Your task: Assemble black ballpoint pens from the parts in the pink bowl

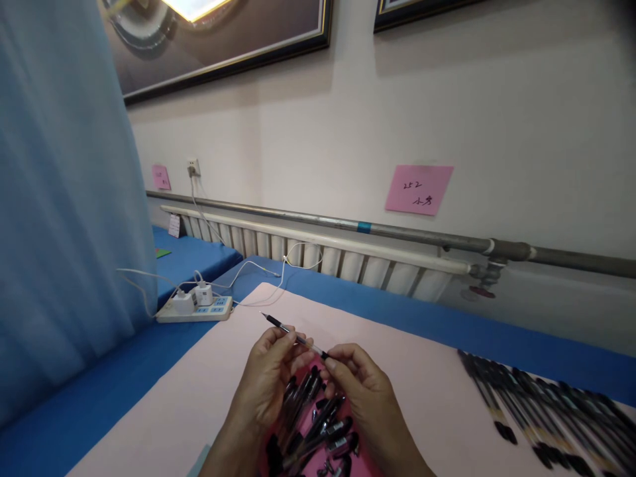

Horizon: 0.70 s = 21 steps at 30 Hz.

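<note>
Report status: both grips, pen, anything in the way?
Left grip pinching pen mid-barrel. Right grip on its black end. Loose pens below, not blocking it.

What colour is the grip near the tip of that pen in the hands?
The grip is black; it shows best in the head view.

The pen is partly covered by the fingers of the left hand, and its rear end by those of the right hand. The heap of pens is partly screened by both hands and, with the pink holder around it, cut off by the bottom edge. A pale teal thing is mostly hidden by the left forearm. The row of pens is cropped at the lower right corner. The small note's writing cannot be read.
</note>
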Each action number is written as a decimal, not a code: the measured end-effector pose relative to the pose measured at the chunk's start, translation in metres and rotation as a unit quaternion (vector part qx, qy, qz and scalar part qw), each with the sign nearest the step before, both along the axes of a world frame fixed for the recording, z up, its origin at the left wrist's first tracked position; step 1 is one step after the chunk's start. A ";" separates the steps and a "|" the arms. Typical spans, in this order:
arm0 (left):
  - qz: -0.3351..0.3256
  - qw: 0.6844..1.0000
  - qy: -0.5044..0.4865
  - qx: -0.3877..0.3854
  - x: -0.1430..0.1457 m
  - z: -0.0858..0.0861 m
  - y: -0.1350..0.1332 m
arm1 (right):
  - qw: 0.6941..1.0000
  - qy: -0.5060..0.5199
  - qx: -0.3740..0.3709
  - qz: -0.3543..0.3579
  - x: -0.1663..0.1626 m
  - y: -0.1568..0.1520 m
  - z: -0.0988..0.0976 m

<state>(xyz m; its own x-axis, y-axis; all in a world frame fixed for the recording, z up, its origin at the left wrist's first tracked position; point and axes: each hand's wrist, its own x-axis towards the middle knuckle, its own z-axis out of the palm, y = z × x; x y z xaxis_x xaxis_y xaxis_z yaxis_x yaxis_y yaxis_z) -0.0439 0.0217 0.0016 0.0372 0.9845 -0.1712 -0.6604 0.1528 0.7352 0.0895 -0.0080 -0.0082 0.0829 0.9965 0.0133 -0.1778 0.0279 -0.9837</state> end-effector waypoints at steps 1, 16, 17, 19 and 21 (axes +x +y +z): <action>-0.002 1.000 0.001 0.002 0.001 0.000 0.000 | 1.000 -0.005 0.004 -0.003 0.000 0.000 0.000; -0.008 1.000 0.016 0.015 0.006 0.000 -0.004 | 0.999 -0.052 0.000 0.015 0.002 0.000 0.000; -0.007 1.000 0.018 0.016 0.005 -0.001 -0.004 | 0.998 -0.061 0.003 0.013 0.002 0.000 -0.001; -0.008 1.000 0.020 0.019 0.005 -0.002 -0.003 | 0.993 -0.113 0.033 -0.001 0.001 -0.001 -0.002; -0.013 0.999 0.021 0.021 0.006 -0.003 -0.003 | 0.979 -0.191 0.073 -0.013 0.002 -0.002 -0.002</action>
